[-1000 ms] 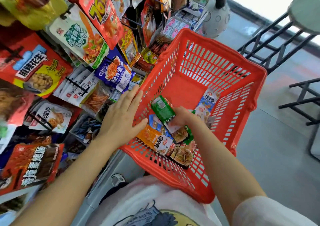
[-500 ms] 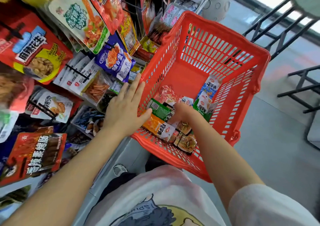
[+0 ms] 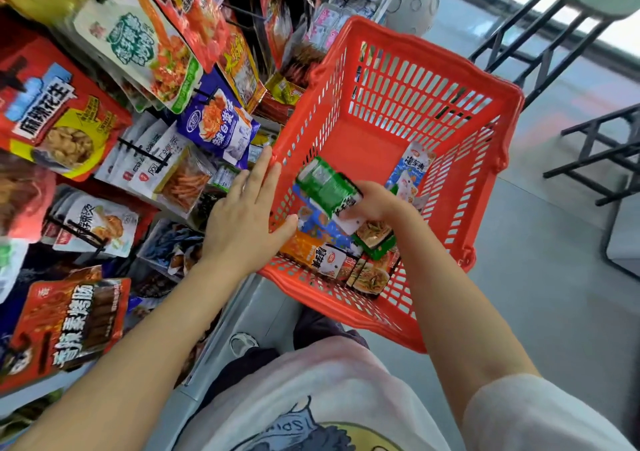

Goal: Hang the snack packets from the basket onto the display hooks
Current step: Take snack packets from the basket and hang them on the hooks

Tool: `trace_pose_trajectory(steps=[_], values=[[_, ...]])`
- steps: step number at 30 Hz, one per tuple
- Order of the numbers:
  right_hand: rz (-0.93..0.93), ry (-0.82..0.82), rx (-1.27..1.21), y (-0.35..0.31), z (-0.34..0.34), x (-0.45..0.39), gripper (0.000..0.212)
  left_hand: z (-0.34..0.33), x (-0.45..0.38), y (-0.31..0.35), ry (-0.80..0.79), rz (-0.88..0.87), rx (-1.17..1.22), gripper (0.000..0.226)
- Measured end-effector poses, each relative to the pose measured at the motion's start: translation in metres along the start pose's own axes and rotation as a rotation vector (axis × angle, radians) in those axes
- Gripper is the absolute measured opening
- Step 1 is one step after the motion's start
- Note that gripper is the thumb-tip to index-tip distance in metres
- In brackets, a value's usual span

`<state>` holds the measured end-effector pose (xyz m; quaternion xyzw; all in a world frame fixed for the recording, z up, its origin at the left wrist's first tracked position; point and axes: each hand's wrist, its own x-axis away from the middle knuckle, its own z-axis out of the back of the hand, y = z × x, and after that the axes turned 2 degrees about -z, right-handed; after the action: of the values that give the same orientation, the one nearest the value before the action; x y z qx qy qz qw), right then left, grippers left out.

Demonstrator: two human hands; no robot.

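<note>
A red plastic basket (image 3: 408, 56) stands in front of me with several snack packets (image 3: 322, 256) piled in its near corner. My right hand (image 3: 377, 205) is inside the basket and grips a green packet (image 3: 325, 184) by its white end, lifted above the pile. My left hand (image 3: 246, 215) lies flat with straight fingers against the basket's left wall and rim. A blue and white packet (image 3: 414, 166) leans on the basket's right wall. The display rack (image 3: 145, 115) on my left carries many hung packets on black hooks.
A grey metal shelf base (image 3: 242, 312) runs below the rack beside my legs. Black metal stools (image 3: 540, 28) stand at the right on the grey floor. A grey round vase (image 3: 414, 0) sits behind the basket.
My right hand has pulled the green packet up out of the pile. My left hand stays pressed on the basket's left side.
</note>
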<state>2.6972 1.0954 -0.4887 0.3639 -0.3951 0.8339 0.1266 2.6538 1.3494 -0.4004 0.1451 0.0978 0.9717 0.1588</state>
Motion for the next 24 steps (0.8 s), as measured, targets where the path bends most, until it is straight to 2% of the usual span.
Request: trace_pose_trajectory(steps=[2, 5, 8, 11, 13, 14, 16, 19, 21, 24], values=[[0.056, 0.084, -0.242, -0.006, 0.017, 0.012, 0.039, 0.001, 0.0, 0.0, -0.013, 0.002, 0.016, 0.085], [0.16, 0.142, -0.539, -0.016, 0.036, 0.036, 0.04, 0.007, -0.004, 0.002, -0.017, 0.007, 0.074, 0.082], [0.232, 0.141, -0.742, -0.025, 0.046, 0.064, 0.044, 0.022, -0.012, 0.01, 0.088, -0.022, 0.176, 0.071], [0.293, 0.143, -0.931, -0.029, 0.052, 0.086, 0.057, 0.038, -0.019, 0.027, 0.172, -0.036, 0.459, 0.066], [0.31, 0.135, -1.045, -0.031, 0.053, 0.096, 0.079, 0.047, -0.022, 0.044, 0.064, -0.003, 0.717, 0.064], [0.318, 0.122, -1.096, -0.032, 0.053, 0.1, 0.082, 0.051, -0.023, 0.054, -0.035, 0.029, 0.846, 0.061], [0.328, 0.123, -1.15, -0.032, 0.054, 0.109, 0.069, 0.056, -0.027, 0.071, -0.199, 0.059, 0.994, 0.057], [0.339, 0.192, -1.154, -0.029, 0.056, 0.118, 0.051, 0.057, -0.032, 0.081, -0.307, 0.096, 1.046, 0.051], [0.326, 0.266, -1.219, -0.023, 0.059, 0.119, 0.042, 0.056, -0.036, 0.078, -0.316, 0.102, 1.026, 0.046], [0.28, 0.401, -1.299, -0.007, 0.066, 0.113, 0.038, 0.052, -0.041, 0.066, -0.196, 0.15, 1.028, 0.034]])
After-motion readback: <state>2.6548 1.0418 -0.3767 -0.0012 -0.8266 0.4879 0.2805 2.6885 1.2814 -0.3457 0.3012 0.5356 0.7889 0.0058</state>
